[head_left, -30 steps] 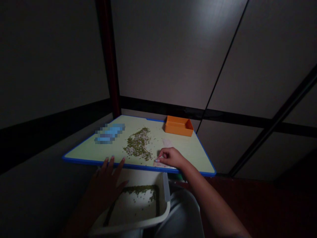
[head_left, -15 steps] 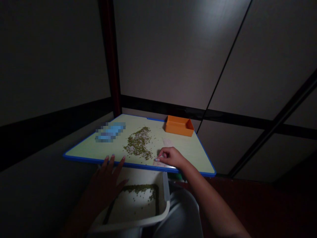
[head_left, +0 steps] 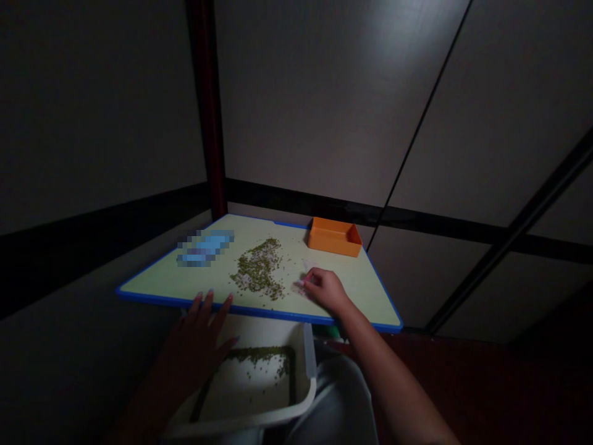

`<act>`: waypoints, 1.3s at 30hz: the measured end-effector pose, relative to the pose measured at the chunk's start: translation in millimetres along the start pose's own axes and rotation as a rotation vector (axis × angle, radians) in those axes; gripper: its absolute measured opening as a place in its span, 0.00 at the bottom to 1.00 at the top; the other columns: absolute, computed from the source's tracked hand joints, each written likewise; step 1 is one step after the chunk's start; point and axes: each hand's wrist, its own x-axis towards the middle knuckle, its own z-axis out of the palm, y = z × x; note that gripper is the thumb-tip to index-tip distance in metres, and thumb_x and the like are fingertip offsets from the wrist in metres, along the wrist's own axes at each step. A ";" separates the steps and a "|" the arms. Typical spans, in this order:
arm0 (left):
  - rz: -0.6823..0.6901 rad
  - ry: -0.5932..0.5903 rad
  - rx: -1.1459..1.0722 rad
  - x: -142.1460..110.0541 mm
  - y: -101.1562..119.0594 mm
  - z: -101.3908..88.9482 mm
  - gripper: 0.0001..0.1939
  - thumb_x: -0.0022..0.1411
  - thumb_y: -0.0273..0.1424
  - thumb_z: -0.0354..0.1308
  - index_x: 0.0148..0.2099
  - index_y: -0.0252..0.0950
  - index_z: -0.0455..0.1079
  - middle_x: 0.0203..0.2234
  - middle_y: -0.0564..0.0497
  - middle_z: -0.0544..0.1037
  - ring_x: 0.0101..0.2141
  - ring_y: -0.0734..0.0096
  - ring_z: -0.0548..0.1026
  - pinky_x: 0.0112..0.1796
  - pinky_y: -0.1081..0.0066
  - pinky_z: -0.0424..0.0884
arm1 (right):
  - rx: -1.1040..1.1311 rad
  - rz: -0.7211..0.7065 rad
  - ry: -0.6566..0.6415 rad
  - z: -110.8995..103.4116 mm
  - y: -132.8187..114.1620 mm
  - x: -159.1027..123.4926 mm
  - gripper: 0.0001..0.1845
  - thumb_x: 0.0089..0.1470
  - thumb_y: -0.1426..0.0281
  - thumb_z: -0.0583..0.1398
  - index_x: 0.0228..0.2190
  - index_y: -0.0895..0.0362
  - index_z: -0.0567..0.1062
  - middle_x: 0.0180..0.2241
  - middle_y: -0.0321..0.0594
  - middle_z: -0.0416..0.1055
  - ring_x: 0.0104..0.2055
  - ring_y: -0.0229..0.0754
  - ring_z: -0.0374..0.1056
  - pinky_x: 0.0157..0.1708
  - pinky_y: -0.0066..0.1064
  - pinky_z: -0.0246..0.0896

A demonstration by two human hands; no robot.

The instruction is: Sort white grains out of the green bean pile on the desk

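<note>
My right hand (head_left: 325, 290) is over the board's front right part. Its thumb and fingers pinch the edge of a thin, see-through piece with reddish marks (head_left: 299, 288), perhaps a small plastic bag. To the left of it spreads a loose patch of small green grains (head_left: 259, 266), with pale patches among them. My left hand (head_left: 201, 334) has its fingers spread, the tips resting on the near blue edge of the pale board (head_left: 152, 281). The left palm hangs above a white bin (head_left: 311, 364) with more green grains inside.
An orange open box (head_left: 334, 243) stands at the back right of the board. A blurred-out blue item (head_left: 206, 248) lies at the left. Behind the board rise grey panelled walls (head_left: 301, 111) with a dark red post (head_left: 210, 111) in the corner.
My right hand has moved a little away from the near edge, and the see-through piece has shifted with it, back and slightly right. My left hand stays in place.
</note>
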 end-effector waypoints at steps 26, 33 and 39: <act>-0.031 0.008 -0.060 -1.3 1.5 4.4 0.31 0.63 0.42 0.50 0.66 0.38 0.59 0.62 0.30 0.63 0.62 0.35 0.60 0.51 0.46 0.66 | -0.165 -0.224 -0.004 0.8 2.0 11.1 0.09 0.58 0.64 0.64 0.39 0.51 0.82 0.41 0.40 0.81 0.42 0.46 0.69 0.44 0.36 0.58; -0.020 0.014 -0.049 -0.7 0.7 3.9 0.33 0.62 0.43 0.50 0.67 0.38 0.58 0.62 0.30 0.63 0.62 0.35 0.61 0.50 0.46 0.67 | -0.152 -0.271 -0.004 0.3 4.6 12.2 0.08 0.57 0.65 0.64 0.37 0.53 0.82 0.39 0.42 0.80 0.43 0.46 0.68 0.45 0.35 0.57; -0.046 -0.013 -0.061 -1.0 0.8 4.5 0.32 0.62 0.42 0.50 0.66 0.40 0.59 0.63 0.33 0.63 0.63 0.37 0.59 0.53 0.46 0.65 | -0.150 -0.291 -0.006 0.0 6.4 12.1 0.08 0.58 0.65 0.64 0.37 0.53 0.82 0.37 0.43 0.80 0.42 0.46 0.68 0.45 0.35 0.57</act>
